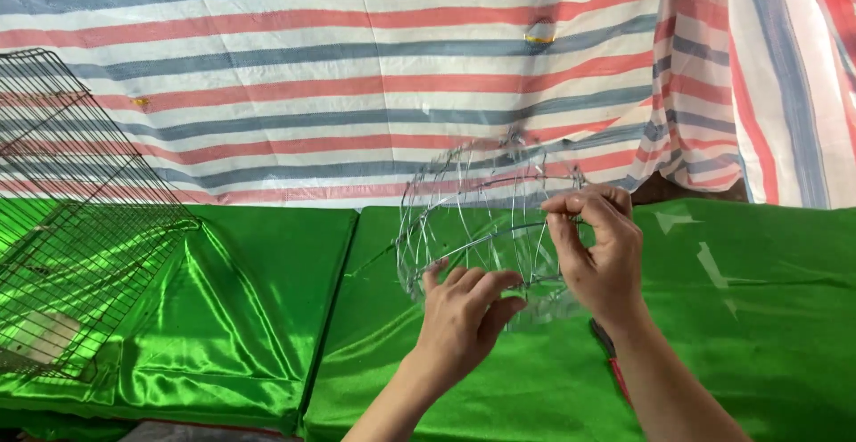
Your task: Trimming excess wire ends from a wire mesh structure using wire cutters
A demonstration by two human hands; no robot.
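Pinching a silver wire frame [486, 214] above the green-draped desk [758, 317], the right hand [602, 255] grips its upper hoop while the left hand [464, 313] closes on the lower rim. A dark wire cage [76, 219] stands well apart at left, before a striped tarp [357, 67].

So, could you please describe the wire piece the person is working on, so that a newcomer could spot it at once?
Look to the green satin-covered table in front of the striped tarpaulin. Near its middle, the left hand and right hand hold a rounded frame of thin silvery wire. Unlike the dark, flat-sided wire cage at far left, it is curved and shiny.
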